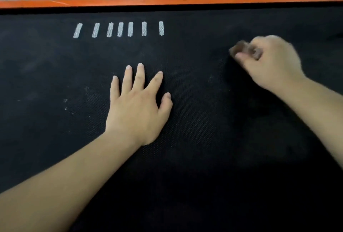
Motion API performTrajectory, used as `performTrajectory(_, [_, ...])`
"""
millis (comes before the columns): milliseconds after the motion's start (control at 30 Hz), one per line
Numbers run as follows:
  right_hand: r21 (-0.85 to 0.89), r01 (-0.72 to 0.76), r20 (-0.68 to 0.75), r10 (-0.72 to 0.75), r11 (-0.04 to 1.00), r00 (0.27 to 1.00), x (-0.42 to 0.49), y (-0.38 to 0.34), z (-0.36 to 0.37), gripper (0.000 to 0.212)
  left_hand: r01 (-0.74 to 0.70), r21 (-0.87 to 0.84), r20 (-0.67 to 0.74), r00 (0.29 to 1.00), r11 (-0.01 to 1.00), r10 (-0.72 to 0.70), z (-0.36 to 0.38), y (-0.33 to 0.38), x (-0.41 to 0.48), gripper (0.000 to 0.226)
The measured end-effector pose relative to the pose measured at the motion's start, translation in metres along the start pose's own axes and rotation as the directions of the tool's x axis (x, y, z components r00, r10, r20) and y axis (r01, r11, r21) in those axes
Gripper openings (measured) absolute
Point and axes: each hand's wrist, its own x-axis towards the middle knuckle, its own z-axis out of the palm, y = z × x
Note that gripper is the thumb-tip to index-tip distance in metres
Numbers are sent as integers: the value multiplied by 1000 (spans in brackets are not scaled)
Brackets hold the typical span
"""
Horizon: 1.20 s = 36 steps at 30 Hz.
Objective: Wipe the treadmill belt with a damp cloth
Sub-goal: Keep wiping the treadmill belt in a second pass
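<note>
The belt (194, 139) fills the view, and its long axis appears to run side to side, parallel to the orange stripe (167, 1) just beyond the row of white marks (120, 29). The left hand (137, 109) lies flat on the belt below the right half of the marks, palm down, its fingers (139, 75) straight and spread, pointing toward them. The right hand (269, 64) is well to the right of the marks and a little below their level. It is blurred, but its fingers curl round a small brownish cloth (243, 49), bunched into a wad that sticks out on the side facing the marks. The cloth seems to touch the belt, though the blur makes that uncertain. So the cloth lies to the right of the left hand's fingertips and farther out, and the right hand alone has it. Pale dust specks sit on the belt below the left end of the marks, on the far side of the left hand from the cloth, so a stroke toward them would probably run along the belt's length. No container shows.
</note>
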Motion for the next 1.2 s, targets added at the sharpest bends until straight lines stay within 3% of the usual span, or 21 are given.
performTrajectory(67, [-21,-124,-54,123,992,991,-12,-1,-3,30,2,-1,-1,1000,1000,-2,0,0,-1,69])
performTrajectory(133, [7,42,-9,-42,999,999,-61,-29,-3,28,-3,5,-6,1000,1000,3,1,0,-1,67])
performTrajectory(233, [168,274,134,-298,947,945,-124,-46,-19,31,0,-7,-12,1000,1000,0,0,2,-3,64])
performTrajectory(367, [41,-50,38,48,998,998,-100,-9,-30,28,13,-10,0,1000,1000,-13,-2,3,-4,61])
performTrajectory(400, [21,-24,28,23,999,999,-110,-14,-31,28,13,-14,-3,1000,1000,-13,-2,3,-4,61])
performTrajectory(467, [110,258,106,-269,960,957,-151,-40,-33,30,19,-15,-13,1000,1000,-19,-3,4,-3,61])
performTrajectory(533, [245,458,181,-505,854,844,-180,-40,-41,36,26,-15,-14,1000,1000,-26,-4,5,-5,61])
performTrajectory(567, [241,453,176,-498,858,849,-174,-28,-44,36,33,-16,-10,999,999,-34,-5,5,-6,60])
performTrajectory(600, [184,369,154,-398,911,905,-158,-13,-46,33,37,-18,-4,999,999,-37,-5,6,-5,60])
performTrajectory(633, [118,214,92,-225,970,970,-139,3,-50,29,36,-24,6,999,999,-36,-5,7,-5,60])
performTrajectory(700, [53,-76,56,73,996,996,-126,22,-49,29,26,-46,8,1000,999,-25,-7,8,-6,59])
performTrajectory(733, [46,-75,58,72,996,996,-134,19,-48,31,5,-60,-3,1000,998,-5,-8,8,-5,58])
performTrajectory(833, [177,304,136,-330,936,934,-180,-11,-48,35,-126,-115,-39,992,985,123,-9,7,-7,60])
performTrajectory(867, [185,363,139,-390,913,910,-181,-6,-48,37,-166,-136,-38,986,977,162,-10,7,-8,60])
performTrajectory(900, [134,326,126,-343,936,931,-170,3,-48,38,-194,-151,-30,981,969,191,-10,7,-8,59])
performTrajectory(967, [1,41,42,-41,999,998,-133,20,-49,37,-192,-167,-8,981,967,193,-12,5,-9,56])
performTrajectory(1000, [-42,-115,11,115,993,993,-122,24,-47,36,-174,-172,7,984,970,177,-13,7,-9,54])
performTrajectory(1033, [-70,-176,-13,175,982,984,-122,22,-43,33,-162,-179,27,985,971,169,-15,13,-8,52])
performTrajectory(1067, [-79,-155,-8,155,985,988,-129,12,-43,31,-164,-188,53,983,968,177,-16,24,-8,52])
performTrajectory(1133, [8,79,74,-79,997,994,-160,-14,-42,29,-181,-225,100,973,957,207,-17,50,-11,53])
performTrajectory(1200, [123,201,185,-222,972,957,-171,-16,-49,33,-182,-260,128,967,948,221,-16,73,-15,53])
